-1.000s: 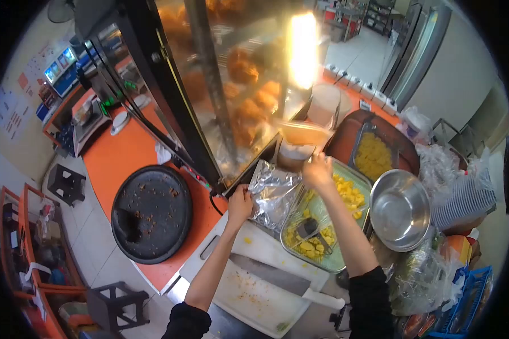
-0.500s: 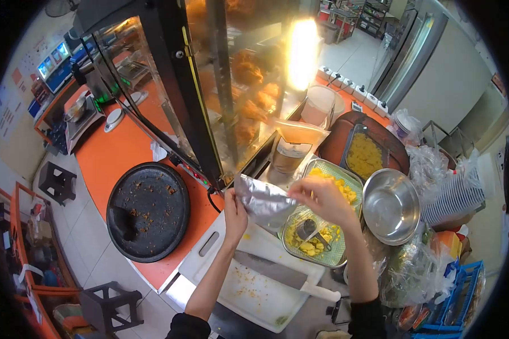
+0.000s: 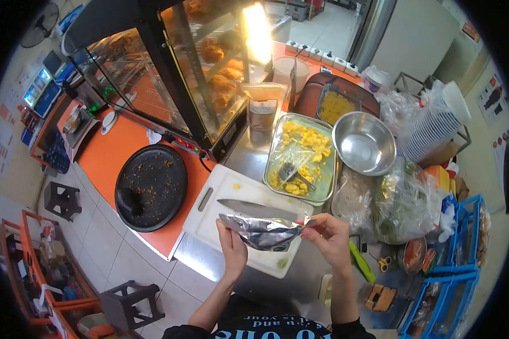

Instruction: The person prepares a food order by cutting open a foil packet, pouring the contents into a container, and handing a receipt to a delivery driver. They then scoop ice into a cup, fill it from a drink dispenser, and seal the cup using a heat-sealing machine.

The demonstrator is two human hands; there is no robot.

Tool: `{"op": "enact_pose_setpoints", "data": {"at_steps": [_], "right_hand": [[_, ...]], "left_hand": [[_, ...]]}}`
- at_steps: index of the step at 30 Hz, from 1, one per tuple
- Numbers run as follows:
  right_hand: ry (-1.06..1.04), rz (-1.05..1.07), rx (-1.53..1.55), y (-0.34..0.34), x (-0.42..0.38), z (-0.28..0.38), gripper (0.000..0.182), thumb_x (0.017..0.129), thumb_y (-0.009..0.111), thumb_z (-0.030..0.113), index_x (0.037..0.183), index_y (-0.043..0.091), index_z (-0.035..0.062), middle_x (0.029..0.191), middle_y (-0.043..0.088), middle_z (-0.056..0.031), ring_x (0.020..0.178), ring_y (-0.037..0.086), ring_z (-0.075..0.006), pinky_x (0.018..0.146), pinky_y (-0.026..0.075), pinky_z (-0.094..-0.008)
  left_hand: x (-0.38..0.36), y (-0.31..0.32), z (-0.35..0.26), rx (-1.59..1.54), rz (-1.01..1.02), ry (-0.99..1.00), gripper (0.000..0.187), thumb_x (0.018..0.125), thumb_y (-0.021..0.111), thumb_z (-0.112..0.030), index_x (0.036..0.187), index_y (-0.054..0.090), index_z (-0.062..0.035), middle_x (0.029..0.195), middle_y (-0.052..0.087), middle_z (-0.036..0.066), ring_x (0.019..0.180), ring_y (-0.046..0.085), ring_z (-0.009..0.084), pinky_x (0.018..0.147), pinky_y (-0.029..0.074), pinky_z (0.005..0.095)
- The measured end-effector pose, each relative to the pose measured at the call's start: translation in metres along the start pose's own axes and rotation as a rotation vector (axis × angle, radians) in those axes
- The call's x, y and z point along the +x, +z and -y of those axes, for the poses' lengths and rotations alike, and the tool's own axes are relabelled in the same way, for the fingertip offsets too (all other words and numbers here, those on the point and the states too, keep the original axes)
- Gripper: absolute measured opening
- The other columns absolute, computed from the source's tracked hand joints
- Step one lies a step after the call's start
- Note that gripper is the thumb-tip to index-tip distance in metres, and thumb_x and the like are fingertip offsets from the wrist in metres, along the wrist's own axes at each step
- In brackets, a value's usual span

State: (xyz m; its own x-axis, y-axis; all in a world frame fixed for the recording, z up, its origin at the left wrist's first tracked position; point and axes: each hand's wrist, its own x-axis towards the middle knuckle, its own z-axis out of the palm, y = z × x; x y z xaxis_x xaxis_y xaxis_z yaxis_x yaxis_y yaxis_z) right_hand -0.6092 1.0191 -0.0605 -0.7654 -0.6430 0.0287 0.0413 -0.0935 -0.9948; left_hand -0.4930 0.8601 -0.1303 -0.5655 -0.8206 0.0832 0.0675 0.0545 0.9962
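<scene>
A silver foil pouch [image 3: 266, 233] is held level between my two hands, above the white cutting board [image 3: 215, 192]. My left hand [image 3: 232, 248] pinches its left end. At the right end, my right hand [image 3: 329, 236] grips the pouch's corner between thumb and fingers. Just beyond the pouch, a large knife [image 3: 260, 209] lies on the board. Behind that, a tray [image 3: 328, 183] holds yellow pieces and a small scoop. A clear-fronted brown pouch [image 3: 262, 113] stands left of the tray.
A black round stone plate [image 3: 152, 189] with crumbs sits on the orange counter. The lit glass food cabinet [image 3: 178, 62] rises behind. To the right are a steel bowl [image 3: 365, 143], plastic bags [image 3: 407, 200], stacked cups [image 3: 430, 133], a green-handled tool [image 3: 362, 261] and scissors [image 3: 384, 263].
The view has shifted. Both hands have brought the foil pouch back toward my body, away from the tray, and the knife on the board now shows.
</scene>
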Motion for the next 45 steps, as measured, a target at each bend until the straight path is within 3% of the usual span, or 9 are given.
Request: {"op": "enact_pose_setpoints", "data": {"at_steps": [10,12,15,21,23,25,33,38,45], "right_hand": [[0.039,-0.250,-0.019,-0.030,-0.091,-0.044,0.012,0.081,0.062,-0.002,0.093,0.062,-0.0022,0.084,0.066,-0.0056,0.075,0.060,-0.0092,0.070,0.049,-0.0224],[0.083,-0.280,-0.073,-0.042,-0.111,-0.058,0.012,0.082,0.060,-0.003,0.094,0.061,-0.0024,0.084,0.065,-0.0059,0.076,0.060,-0.0096,0.071,0.049,-0.0226],[0.101,-0.294,-0.061,-0.057,-0.135,-0.075,0.013,0.083,0.055,-0.005,0.095,0.061,-0.0032,0.086,0.065,-0.0076,0.080,0.061,-0.0113,0.072,0.050,-0.0235],[0.076,-0.378,-0.406,-0.119,-0.162,-0.031,0.020,0.078,0.058,-0.001,0.097,0.064,0.0033,0.085,0.063,-0.0057,0.079,0.061,-0.0149,0.071,0.049,-0.0266],[0.052,-0.574,-1.021,-0.208,-0.176,-0.047,0.016,0.077,0.061,0.010,0.092,0.066,0.0044,0.095,0.063,-0.0151,0.078,0.062,-0.0321,0.072,0.049,-0.0381],[0.523,-0.410,-1.481,-0.259,-0.179,-0.045,0.011,0.074,0.060,0.010,0.079,0.067,0.0036,0.079,0.064,-0.0173,0.073,0.064,-0.0302,0.065,0.051,-0.0396],[0.451,-0.117,-1.587,-0.310,-0.191,-0.095,0.014,0.067,0.065,0.009,0.078,0.067,-0.0001,0.073,0.063,-0.0210,0.070,0.063,-0.0346,0.064,0.051,-0.0415],[0.226,-0.274,-0.841,-0.256,-0.185,-0.041,0.027,0.072,0.063,0.017,0.095,0.064,0.0021,0.066,0.062,-0.0125,0.055,0.060,-0.0200,0.054,0.046,-0.0321],[-0.228,0.633,-1.207,-0.168,-0.127,-0.020,0.052,0.062,0.068,0.050,0.087,0.055,0.0070,0.069,0.057,-0.0047,0.060,0.057,-0.0231,0.053,0.043,-0.0337]], "left_hand": [[-0.093,-0.011,0.004,0.116,0.009,-0.233,0.030,0.076,0.043,0.006,0.105,0.041,-0.0021,0.109,0.038,0.010,0.105,0.040,0.0210,0.095,0.031,0.0341],[-0.105,-0.003,-0.019,0.018,-0.039,0.256,0.043,0.071,0.059,-0.009,0.110,0.043,-0.0047,0.123,0.038,0.012,0.119,0.035,0.0271,0.107,0.017,0.0415],[-0.108,0.024,-0.080,0.899,0.543,0.510,0.060,0.068,0.070,-0.029,0.119,0.046,-0.0094,0.126,0.044,0.011,0.123,0.036,0.0288,0.107,0.016,0.0448],[-0.112,0.067,-0.058,0.826,0.787,0.574,0.014,0.069,0.067,-0.006,0.080,0.063,-0.0136,0.075,0.057,-0.001,0.074,0.057,0.0174,0.088,0.037,0.0389],[-0.115,0.064,-0.058,0.818,0.823,0.463,0.012,0.068,0.068,-0.008,0.078,0.064,-0.0130,0.074,0.057,0.000,0.073,0.056,0.0184,0.077,0.042,0.0359],[-0.120,0.068,-0.059,0.791,0.765,0.550,0.010,0.067,0.072,-0.006,0.074,0.065,-0.0076,0.067,0.055,0.004,0.063,0.053,0.0204,0.057,0.042,0.0328],[-0.119,0.043,-0.075,0.672,0.767,0.147,0.013,0.072,0.071,-0.004,0.084,0.067,0.0009,0.072,0.060,0.009,0.062,0.058,0.0143,0.054,0.046,0.0252],[-0.137,0.033,-0.064,0.760,0.755,0.116,0.015,0.072,0.072,-0.005,0.086,0.068,-0.0005,0.072,0.062,0.010,0.062,0.059,0.0157,0.055,0.046,0.0255],[-0.157,0.026,-0.057,0.679,0.643,0.088,0.014,0.069,0.073,-0.005,0.082,0.067,-0.0026,0.073,0.061,0.009,0.064,0.060,0.0164,0.058,0.048,0.0261]]}}
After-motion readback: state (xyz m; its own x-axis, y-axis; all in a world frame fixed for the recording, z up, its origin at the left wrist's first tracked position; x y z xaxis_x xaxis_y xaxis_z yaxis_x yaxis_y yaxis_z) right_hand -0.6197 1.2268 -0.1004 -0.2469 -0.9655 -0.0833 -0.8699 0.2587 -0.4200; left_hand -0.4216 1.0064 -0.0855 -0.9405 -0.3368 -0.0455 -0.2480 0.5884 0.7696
